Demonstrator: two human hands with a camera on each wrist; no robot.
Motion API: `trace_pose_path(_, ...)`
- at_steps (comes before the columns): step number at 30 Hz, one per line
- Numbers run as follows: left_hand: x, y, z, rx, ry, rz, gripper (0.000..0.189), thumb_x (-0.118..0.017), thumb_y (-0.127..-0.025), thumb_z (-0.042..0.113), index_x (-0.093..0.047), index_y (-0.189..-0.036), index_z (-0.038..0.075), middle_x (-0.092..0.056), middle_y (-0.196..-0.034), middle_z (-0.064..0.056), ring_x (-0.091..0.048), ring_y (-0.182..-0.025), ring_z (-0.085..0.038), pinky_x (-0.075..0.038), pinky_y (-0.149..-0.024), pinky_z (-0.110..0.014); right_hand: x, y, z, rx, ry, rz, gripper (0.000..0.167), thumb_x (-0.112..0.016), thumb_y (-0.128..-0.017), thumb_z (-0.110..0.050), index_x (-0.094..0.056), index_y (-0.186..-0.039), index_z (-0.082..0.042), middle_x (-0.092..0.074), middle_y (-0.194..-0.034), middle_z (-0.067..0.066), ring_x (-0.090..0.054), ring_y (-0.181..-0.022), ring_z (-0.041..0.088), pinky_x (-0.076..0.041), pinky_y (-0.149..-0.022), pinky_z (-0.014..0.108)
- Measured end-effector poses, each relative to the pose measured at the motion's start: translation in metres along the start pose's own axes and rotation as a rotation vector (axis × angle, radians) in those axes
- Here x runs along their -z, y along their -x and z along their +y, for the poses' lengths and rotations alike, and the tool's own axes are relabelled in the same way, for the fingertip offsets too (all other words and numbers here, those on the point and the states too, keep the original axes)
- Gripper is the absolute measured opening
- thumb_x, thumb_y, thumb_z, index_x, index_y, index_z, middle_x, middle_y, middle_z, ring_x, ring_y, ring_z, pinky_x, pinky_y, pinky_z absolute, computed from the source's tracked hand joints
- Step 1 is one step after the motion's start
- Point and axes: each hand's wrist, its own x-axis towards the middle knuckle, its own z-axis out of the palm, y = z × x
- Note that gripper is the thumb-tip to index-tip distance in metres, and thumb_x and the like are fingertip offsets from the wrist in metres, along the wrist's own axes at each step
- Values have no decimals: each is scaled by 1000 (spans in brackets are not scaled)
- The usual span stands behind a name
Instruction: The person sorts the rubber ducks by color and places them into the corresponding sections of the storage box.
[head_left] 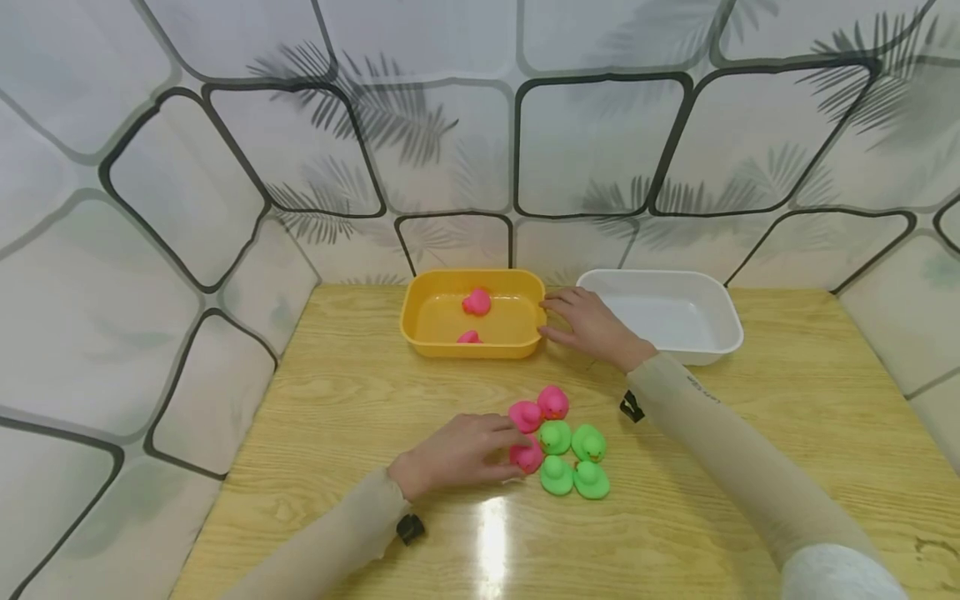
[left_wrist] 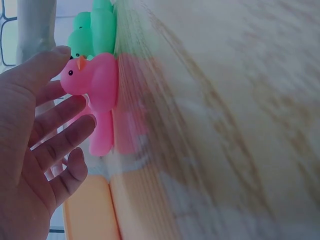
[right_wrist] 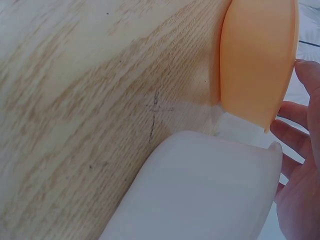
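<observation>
On the table, three pink rubber ducks (head_left: 552, 402) sit beside several green rubber ducks (head_left: 588, 442). My left hand (head_left: 468, 450) reaches over the nearest pink duck (left_wrist: 102, 80). Its thumb lies at one side of the duck's head and its loosely bent fingers at the other, with nothing gripped. Two more pink ducks (head_left: 477, 302) lie inside the yellow tray (head_left: 472, 352); the front wall partly hides one. With fingertips at that tray's right rim, my right hand (head_left: 592, 325) stays spread, fingers slightly bent, between the yellow tray and the white tray (right_wrist: 200, 190).
The white tray stands right of the yellow one, partly behind my right wrist. Both trays are near the table's back edge, against a patterned wall (head_left: 592, 142). Wood tabletop (head_left: 345, 417) extends to the left of the ducks. Each wrist carries a small black strap piece (head_left: 632, 407).
</observation>
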Motion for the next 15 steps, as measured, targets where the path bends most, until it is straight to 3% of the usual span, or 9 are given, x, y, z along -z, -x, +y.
trace_pose_path(15, -3, -2, 0, 13, 15, -18, 30, -75, -98, 35, -73, -123, 20, -71, -119, 6, -67, -106, -8, -54, -92, -21, 1, 0, -1, -13, -3, -12, 50, -70, -101, -33, -64, -136, 3, -61, -138, 21, -53, -131, 41, -38, -113, 60)
